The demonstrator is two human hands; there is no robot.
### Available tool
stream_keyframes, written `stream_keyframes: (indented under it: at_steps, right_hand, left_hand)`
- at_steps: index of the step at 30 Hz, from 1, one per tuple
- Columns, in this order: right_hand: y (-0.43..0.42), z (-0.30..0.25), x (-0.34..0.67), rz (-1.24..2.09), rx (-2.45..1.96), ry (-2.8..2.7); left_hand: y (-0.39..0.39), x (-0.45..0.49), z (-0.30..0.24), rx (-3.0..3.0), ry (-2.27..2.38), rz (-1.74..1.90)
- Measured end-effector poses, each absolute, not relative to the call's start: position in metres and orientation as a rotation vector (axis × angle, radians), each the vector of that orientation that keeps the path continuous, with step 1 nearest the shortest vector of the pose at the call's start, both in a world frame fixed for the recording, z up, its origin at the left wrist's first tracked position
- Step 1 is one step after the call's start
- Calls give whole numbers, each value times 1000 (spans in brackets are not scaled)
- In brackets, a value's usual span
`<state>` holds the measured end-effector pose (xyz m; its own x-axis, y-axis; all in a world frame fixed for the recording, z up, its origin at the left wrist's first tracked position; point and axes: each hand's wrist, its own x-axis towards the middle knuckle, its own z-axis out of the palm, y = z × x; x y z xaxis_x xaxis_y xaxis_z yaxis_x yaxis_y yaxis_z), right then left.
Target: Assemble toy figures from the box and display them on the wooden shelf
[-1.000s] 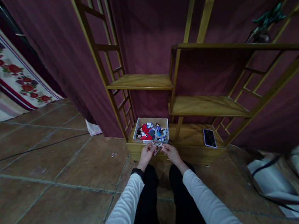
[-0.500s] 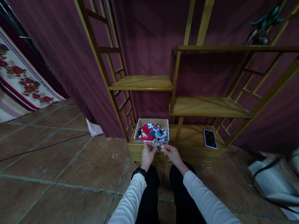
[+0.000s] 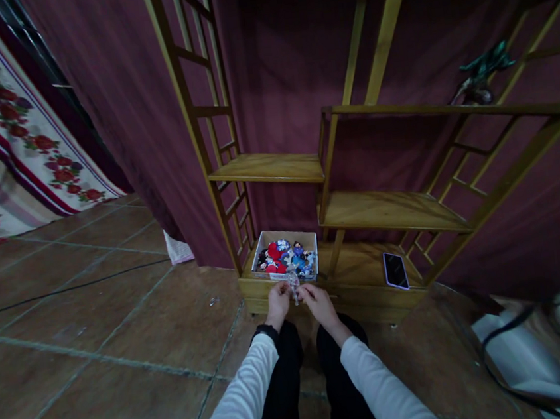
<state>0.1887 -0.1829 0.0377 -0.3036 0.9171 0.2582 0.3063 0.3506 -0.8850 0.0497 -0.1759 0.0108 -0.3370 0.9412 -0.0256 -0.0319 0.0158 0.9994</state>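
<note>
Both my hands meet just in front of a white box (image 3: 307, 237) filled with several small red, blue and dark figures. My left hand (image 3: 278, 301) and my right hand (image 3: 316, 299) are closed in a pinch on one small pale item (image 3: 294, 284) held between them; I cannot make out what it is. The box sits on the bottom board of a wooden shelf unit (image 3: 356, 265). A dark band wraps my left wrist. My white sleeves and black trousers fill the lower middle.
A phone (image 3: 395, 270) lies face up on the bottom board right of the box. Higher shelves (image 3: 266, 168) stand before maroon cloth. A dark green ornament (image 3: 483, 71) sits on the top right shelf. Bags and a strap (image 3: 533, 336) lie at right; a cable (image 3: 68, 285) crosses the tiles.
My hands have drawn closer together and a little lower, still pinching the small item. The view has tilted slightly, shifting the shelves down in the picture.
</note>
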Motion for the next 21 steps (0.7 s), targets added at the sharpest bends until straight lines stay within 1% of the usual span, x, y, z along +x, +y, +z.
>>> stream_keyframes:
  at_steps: [4,6,13,17,21]
  right_hand:
    - [-178,33,192,817,-1163,-1603]
    - [-172,27,193,818,-1169,-1523]
    - [-162,13,194,1311,-1042,-1384]
    - [-161,18,197,1405,-991,-1311]
    - [-162,24,201,1409,-935,-1273]
  left_hand:
    - [-183,53,19,857,1202,1424]
    - [-187,54,23,816,1107,1382]
    - [-190,53,27,746,1000,1240]
    - [-189,52,27,772,1008,1181]
    - [-187,50,26,821,1029,1167]
